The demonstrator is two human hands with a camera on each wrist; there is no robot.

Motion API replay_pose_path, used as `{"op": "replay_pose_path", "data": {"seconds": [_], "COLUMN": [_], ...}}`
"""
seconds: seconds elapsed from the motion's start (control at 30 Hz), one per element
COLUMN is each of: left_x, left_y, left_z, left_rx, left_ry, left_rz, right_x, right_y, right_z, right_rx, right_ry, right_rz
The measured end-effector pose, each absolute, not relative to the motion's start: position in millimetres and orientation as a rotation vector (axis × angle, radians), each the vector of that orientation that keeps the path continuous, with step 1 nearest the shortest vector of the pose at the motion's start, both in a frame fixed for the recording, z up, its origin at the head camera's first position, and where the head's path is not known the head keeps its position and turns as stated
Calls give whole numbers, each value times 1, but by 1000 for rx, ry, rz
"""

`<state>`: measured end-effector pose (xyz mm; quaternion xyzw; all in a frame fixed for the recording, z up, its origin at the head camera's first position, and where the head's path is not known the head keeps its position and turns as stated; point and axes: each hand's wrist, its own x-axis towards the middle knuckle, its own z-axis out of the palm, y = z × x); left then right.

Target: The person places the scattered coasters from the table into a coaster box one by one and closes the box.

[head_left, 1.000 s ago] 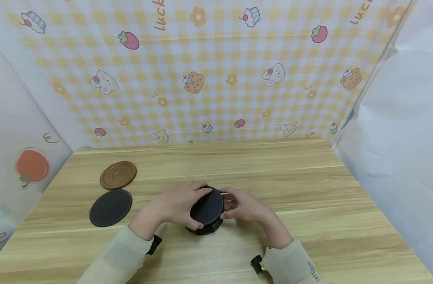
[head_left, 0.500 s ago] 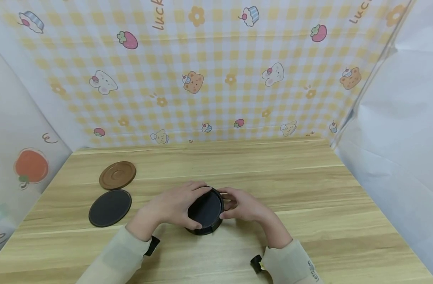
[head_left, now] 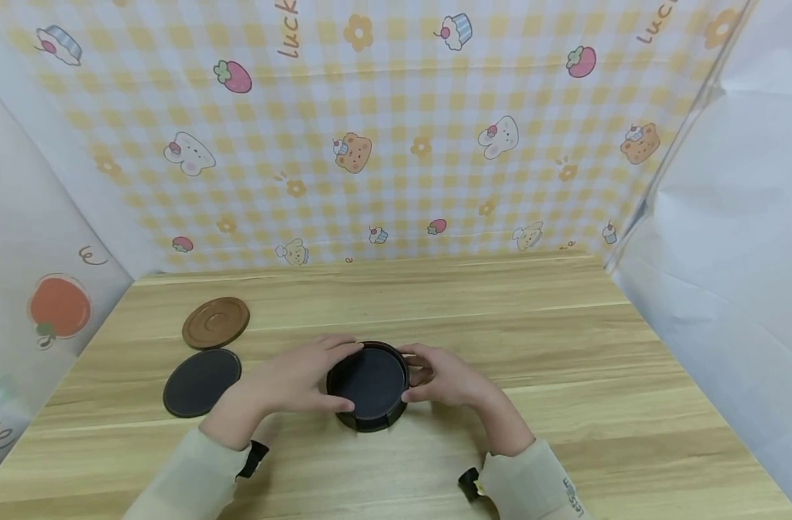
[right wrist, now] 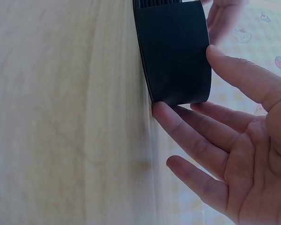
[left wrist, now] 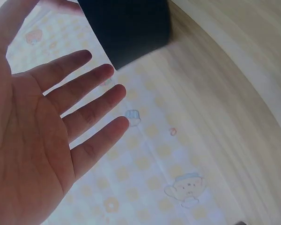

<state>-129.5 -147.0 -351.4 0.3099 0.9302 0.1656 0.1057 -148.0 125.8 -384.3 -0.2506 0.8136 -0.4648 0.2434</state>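
A round black coaster holder (head_left: 372, 393) stands on the light wooden table (head_left: 564, 347), near its front edge and between the two hands. The right hand (head_left: 444, 377) steadies the holder's right wall, thumb and fingers (right wrist: 178, 123) curved against it. The left hand (head_left: 292, 379) pinches the flat round black coaster (head_left: 368, 383) on top by its left rim, tilting it. That coaster lies flat-faced, just right of the left hand, which is the nearer to it.

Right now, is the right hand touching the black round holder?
Touching. The right wrist view shows the right hand with thumb and a finger pressed on the black holder.
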Motion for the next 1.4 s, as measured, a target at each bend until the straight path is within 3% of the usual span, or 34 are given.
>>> {"op": "replay_pose_path", "data": {"seconds": [1.4], "left_x": [-106], "left_y": [-312], "left_z": [-372], "left_rx": [610], "left_ry": [3032], "left_rz": [486], "right_x": [-147], "right_y": [124], "right_z": [-387], "right_rx": [-700], "right_ry": [2206], "right_rz": [-1318]}}
